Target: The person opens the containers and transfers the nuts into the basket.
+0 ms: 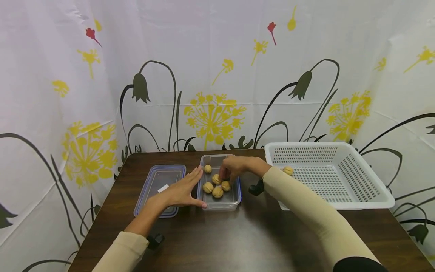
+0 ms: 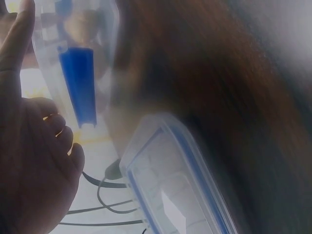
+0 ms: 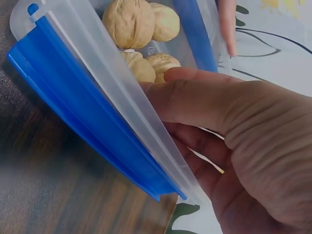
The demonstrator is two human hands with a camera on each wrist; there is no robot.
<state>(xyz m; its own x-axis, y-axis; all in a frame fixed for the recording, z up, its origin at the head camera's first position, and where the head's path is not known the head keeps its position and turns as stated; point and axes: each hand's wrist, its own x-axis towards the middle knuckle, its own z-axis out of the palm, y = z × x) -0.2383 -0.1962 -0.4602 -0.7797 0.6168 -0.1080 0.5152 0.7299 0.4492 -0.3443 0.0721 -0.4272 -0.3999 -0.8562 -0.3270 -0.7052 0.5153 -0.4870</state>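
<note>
A clear plastic container [image 1: 221, 206] with blue side clips stands on the table, several walnuts [image 1: 217, 192] inside it. My left hand [image 1: 181, 190] lies along the container's left side, fingers straight and thumb spread toward the near corner. From the right, my right hand [image 1: 234, 166] reaches over the rim into the container. Its bent thumb and forefinger come right up to the walnuts [image 3: 163, 66] in the right wrist view; I cannot tell whether they pinch one. The blue clip [image 3: 92, 112] on that side hangs outward, unfastened.
A clear lid [image 1: 159, 177] with a blue seal and a white label lies left of the container. To the right stands a white perforated basket [image 1: 340, 206] with one walnut [image 1: 288, 170] showing inside. A flower-printed curtain [image 1: 210, 75] hangs behind the table [image 1: 231, 241].
</note>
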